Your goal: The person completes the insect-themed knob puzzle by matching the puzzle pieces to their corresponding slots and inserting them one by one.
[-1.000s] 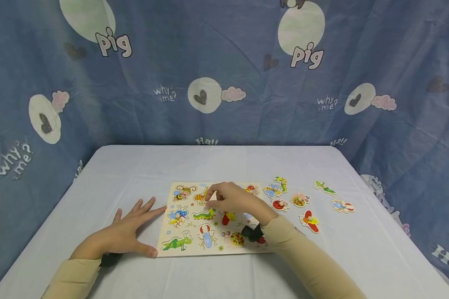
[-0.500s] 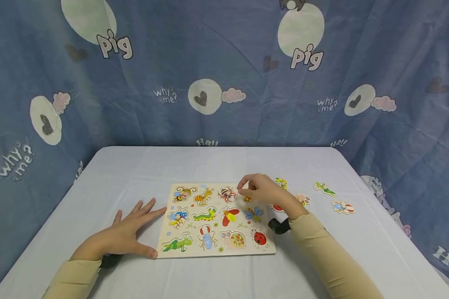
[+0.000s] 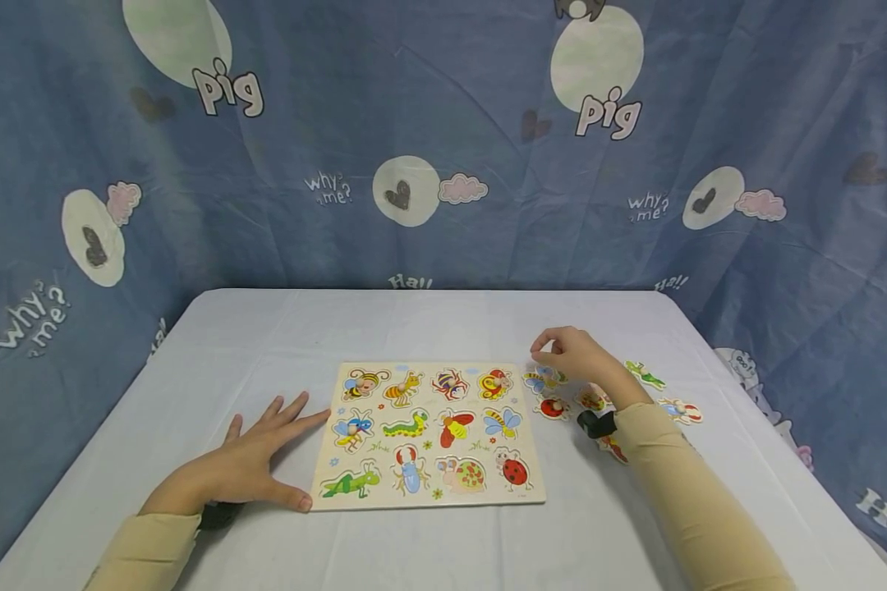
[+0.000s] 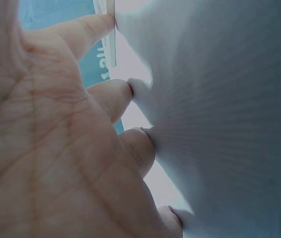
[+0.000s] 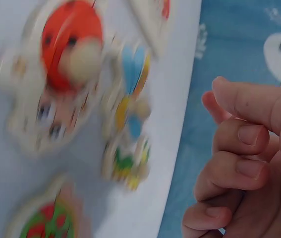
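Five fingers are spread wide on the left hand [image 3: 255, 460]. Its thumb and pointing finger are set against the left edge of the puzzle board [image 3: 488, 499], perhaps so that it is kept from sliding. The right hand [image 3: 580, 355] is held near the dragonfly piece [image 3: 538, 379]; its fingers are loosely bent, and nothing can be seen pinched in it. Close by, the caterpillar piece [image 5: 125, 164], ladybug piece [image 3: 552, 408] and snail piece [image 3: 591, 397] are laid, with the red-winged bug piece [image 3: 613, 449], grasshopper piece [image 3: 645, 375] and stag beetle piece [image 3: 677, 409] farther right. They seem to be grouped on that side so that each can be easily reached. Twelve bugs are shown on the board, which is laid flat between the hands; the top row looks filled. The bench [image 3: 266, 336] is covered in white, and a blue curtain [image 3: 488, 246] with "pig" words and pink clouds is hung around it.
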Tool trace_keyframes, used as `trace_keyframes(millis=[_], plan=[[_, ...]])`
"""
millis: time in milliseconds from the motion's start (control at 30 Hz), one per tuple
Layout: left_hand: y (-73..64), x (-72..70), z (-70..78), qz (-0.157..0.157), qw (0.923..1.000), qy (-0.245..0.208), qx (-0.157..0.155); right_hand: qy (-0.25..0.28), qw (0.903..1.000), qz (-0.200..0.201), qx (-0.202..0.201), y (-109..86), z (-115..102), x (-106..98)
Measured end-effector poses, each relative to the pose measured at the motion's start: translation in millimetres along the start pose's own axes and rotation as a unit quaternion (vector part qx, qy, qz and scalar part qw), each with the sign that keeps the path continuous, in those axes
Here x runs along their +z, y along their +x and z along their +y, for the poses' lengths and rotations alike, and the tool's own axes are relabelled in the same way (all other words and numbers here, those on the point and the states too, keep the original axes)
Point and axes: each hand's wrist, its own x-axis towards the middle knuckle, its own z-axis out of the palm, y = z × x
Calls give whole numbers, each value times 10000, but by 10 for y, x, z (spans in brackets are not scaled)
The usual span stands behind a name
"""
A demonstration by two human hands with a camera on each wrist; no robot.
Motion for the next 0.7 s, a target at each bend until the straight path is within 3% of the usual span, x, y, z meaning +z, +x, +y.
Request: trace_keyframes(millis=[300,700], plan=[[-7,-1,9,-3,10000,-72,1,-267,9987,114,415,8,268,-83],[2,0,7,-11,10000,-65,-63,-400,9969,-45,675,3,390,-85]])
